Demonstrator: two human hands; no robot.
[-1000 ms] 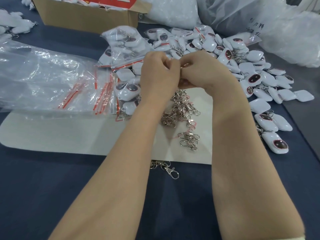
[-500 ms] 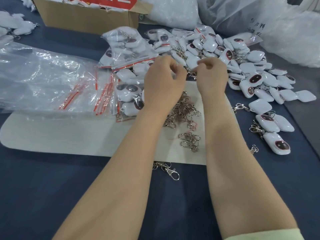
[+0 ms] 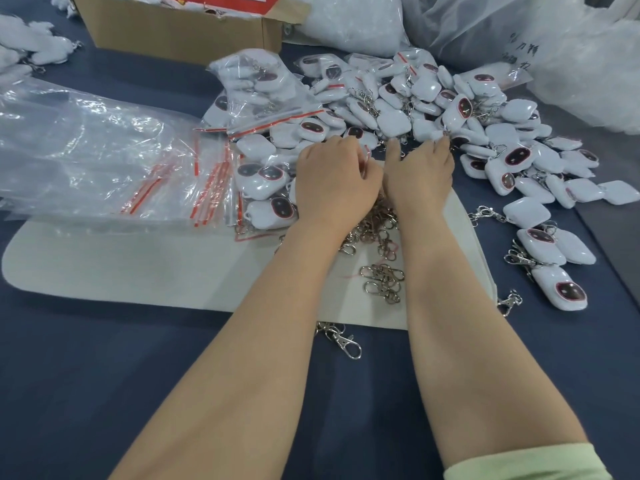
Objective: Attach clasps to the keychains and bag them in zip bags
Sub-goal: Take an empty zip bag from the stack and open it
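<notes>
Worktop inventory, head view.

- Left hand [image 3: 334,174]: centre of frame, fingers curled under at the near edge of the keychain pile [image 3: 394,123]. Grip contents hidden; cannot tell whether it holds anything.
- Right hand [image 3: 420,171]: just beside the left, thumb stretched left, fingertips [image 3: 443,142] touching the pile's edge. Grip likewise cannot be told.
- Keychains: white, heaped loose from upper centre to the right.
- Clasps [image 3: 381,233]: silver heap on the white mat [image 3: 138,271], between and under the wrists. One stray clasp [image 3: 343,339] lies on the blue counter [image 3: 86,375] below the mat.
- Empty zip bags [image 3: 104,161]: red-striped stack, left of frame.
- Filled zip bags [image 3: 263,192]: just left of the left hand.
- Cardboard box [image 3: 180,32]: top of frame.
- Green sleeve [image 3: 526,462]: lower right.
</notes>
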